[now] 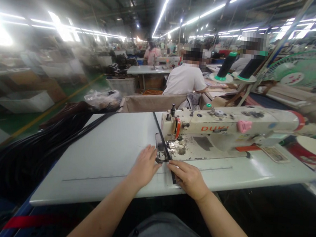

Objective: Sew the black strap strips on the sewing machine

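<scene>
A narrow black strip [163,141] runs across the bed of a white sewing machine [201,128], from the table's back edge toward me, passing beside the presser foot. My right hand [190,178] pinches its near end between thumb and fingers, just in front of the needle area. To the left of the strip, my left hand [144,166] rests with fingers stretched out flat on the white table [100,161], its fingertips close to the metal plate. Whether those fingertips touch the strip, I cannot tell.
Many long black strips [31,154] hang in a bundle off the table's left end. Thread cones [226,67] stand behind the machine, near a green fan [296,74]. A person in a white shirt [184,79] sits ahead, beyond a fabric-lined bin [148,102].
</scene>
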`<state>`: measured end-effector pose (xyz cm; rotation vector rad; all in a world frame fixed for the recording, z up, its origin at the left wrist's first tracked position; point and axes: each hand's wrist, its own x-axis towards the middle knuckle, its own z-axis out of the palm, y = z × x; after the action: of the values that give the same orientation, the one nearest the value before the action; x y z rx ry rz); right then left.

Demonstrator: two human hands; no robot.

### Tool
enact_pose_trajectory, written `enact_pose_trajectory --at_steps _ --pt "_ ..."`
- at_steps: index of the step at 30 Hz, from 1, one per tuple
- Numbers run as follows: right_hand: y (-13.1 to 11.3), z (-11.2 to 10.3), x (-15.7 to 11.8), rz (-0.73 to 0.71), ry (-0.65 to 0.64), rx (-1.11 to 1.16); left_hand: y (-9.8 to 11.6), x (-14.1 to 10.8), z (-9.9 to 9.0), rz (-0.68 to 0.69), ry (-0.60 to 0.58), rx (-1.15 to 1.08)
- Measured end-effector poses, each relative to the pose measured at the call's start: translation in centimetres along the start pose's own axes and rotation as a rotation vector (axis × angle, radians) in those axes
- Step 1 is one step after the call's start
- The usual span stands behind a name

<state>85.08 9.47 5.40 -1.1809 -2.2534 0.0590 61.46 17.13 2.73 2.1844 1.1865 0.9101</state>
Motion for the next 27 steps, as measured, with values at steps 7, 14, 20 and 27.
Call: enact_pose_trajectory --at_steps 7,14,20,27 --pt "0.4 0.7 0.7 0.059 -0.003 -0.012 0.2 2.2 2.3 0.138 -0.136 0.063" --pt "1.7 2.1 0.4 0.055 0.042 -0.034 -0.6 2.6 2.0 0.122 -0.214 0.613" --pt "2.0 2.9 0.3 0.099 0.032 -0.081 -0.4 2.0 1.6 0.18 -0.193 0.64" --pt "1.7 2.9 0.7 0.139 -0.019 -0.148 0.2 2.3 1.4 0.152 -0.21 0.623"
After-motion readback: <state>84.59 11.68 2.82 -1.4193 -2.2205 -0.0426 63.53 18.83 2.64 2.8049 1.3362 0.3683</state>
